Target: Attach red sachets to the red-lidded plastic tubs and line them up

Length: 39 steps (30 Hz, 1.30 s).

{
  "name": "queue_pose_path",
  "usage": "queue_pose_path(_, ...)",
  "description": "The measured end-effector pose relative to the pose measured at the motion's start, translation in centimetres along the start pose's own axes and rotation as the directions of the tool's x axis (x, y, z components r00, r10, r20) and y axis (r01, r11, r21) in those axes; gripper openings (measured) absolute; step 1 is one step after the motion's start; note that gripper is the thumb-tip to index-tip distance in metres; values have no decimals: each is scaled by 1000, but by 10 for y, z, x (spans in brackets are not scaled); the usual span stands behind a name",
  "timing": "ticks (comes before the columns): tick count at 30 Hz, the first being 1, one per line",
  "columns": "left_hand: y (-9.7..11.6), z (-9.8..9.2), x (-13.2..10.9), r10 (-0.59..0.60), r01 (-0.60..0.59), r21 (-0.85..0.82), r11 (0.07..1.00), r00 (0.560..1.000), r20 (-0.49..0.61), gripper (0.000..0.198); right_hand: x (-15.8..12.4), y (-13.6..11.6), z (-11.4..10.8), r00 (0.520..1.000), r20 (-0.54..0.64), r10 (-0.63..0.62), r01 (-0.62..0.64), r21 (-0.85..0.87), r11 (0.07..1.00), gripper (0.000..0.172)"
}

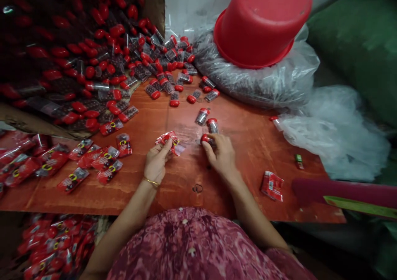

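My left hand (156, 161) pinches a few small red printed plastic sleeves (170, 138) with clear ends, held just above the wooden table. To its right, my right hand (222, 154) closes its fingers on a small clear container with a red cap (206, 138); much of the container is hidden by the hand. Two more red-capped containers with dark contents, one nearer (212, 125) and one farther (202, 116), lie just beyond my right fingers.
A heap of red-capped containers (118, 61) spills from a cardboard box at left. Several sleeved containers (105, 158) lie at left, others below the table. A red tub (263, 23) sits upside down on a plastic bag (248, 83). Red sleeves (272, 185) lie at right.
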<state>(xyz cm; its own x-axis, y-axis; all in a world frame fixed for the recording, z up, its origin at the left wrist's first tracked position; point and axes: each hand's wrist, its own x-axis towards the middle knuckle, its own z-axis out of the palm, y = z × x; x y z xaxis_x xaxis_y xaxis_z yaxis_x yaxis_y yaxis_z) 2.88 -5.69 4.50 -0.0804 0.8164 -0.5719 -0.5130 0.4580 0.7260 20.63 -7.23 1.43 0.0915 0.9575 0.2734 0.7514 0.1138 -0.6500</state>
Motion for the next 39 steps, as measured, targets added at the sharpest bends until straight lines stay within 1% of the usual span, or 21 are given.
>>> queue_pose_path(2, 1, 0, 2, -11, 11, -15, 1000, 1000, 15, 35, 2, 18, -11, 999, 45, 22, -8, -282, 959, 38)
queue_pose_path(3, 1, 0, 2, -21, 21, -21, 1000, 999, 27, 34, 3, 25, -14, 996, 74, 46, -16, -368, 930, 39)
queue_pose_path(5, -1, 1, 3, -41, 43, -32, 999, 998, 51, 32, 3, 34, -14, 989, 106, 99, -42, -447, 893, 36)
queue_pose_path(7, -3, 1, 2, -55, 57, -34, 998, 996, 71, 31, 3, 37, -10, 985, 105, 137, -79, -435, 897, 32)
queue_pose_path(9, -4, 0, 2, -56, 58, -27, 998, 995, 81, 31, 1, 34, -7, 982, 99, 160, -119, -334, 935, 27)
queue_pose_path(10, -3, -1, 1, -55, 57, -24, 998, 995, 82, 31, -1, 32, -7, 980, 96, 173, -146, -239, 960, 25)
queue_pose_path(11, -3, -1, 1, -52, 54, -21, 998, 995, 81, 32, -3, 28, -7, 977, 99, 189, -178, -110, 978, 23)
queue_pose_path(12, -2, -2, 0, -50, 51, -20, 998, 996, 76, 32, -5, 24, -9, 971, 115, 209, -216, 49, 975, 23)
queue_pose_path(13, -2, -2, 0, -47, 48, -19, 999, 996, 70, 32, -8, 19, -12, 962, 148, 229, -258, 217, 941, 23)
queue_pose_path(15, -2, -2, 0, -35, 36, -14, 999, 998, 57, 33, -15, 6, -20, 935, 262, 241, -344, 494, 799, 25)
queue_pose_path(17, -2, 0, -1, -18, 18, -5, 1000, 998, 55, 34, -20, -8, -27, 905, 366, 217, -411, 620, 668, 25)
queue_pose_path(18, -3, 1, -2, -7, 7, 1, 1000, 998, 64, 35, -21, -14, -30, 896, 393, 207, -429, 644, 634, 25)
queue_pose_path(20, -4, 3, -4, 23, -24, 17, 1000, 995, 98, 35, -22, -24, -32, 896, 399, 194, -429, 666, 610, 25)
queue_pose_path(23, -6, 4, -5, 106, -115, 56, 992, 984, 144, 34, -20, -32, -29, 905, 382, 188, -412, 671, 617, 26)
queue_pose_path(26, -7, 0, -4, 224, -243, 118, 963, 962, 156, 32, -19, -33, -25, 909, 373, 185, -401, 669, 626, 25)
queue_pose_path(28, -8, -3, -3, 267, -290, 146, 946, 951, 157, 30, -20, -33, -24, 913, 362, 187, -394, 668, 631, 25)
queue_pose_path(30, -8, -3, -2, 258, -280, 143, 949, 954, 155, 30, -21, -33, -22, 916, 353, 193, -390, 664, 638, 24)
queue_pose_path(33, -7, -3, -2, 194, -211, 112, 971, 970, 150, 30, -21, -33, -21, 914, 352, 200, -394, 656, 644, 24)
queue_pose_path(35, -7, -3, -2, 170, -188, 108, 976, 973, 154, 30, -21, -33, -20, 914, 356, 196, -393, 655, 646, 23)
queue_pose_path(39, -8, -3, -2, 215, -246, 157, 956, 957, 192, 29, -21, -32, -17, 919, 344, 194, -384, 664, 642, 23)
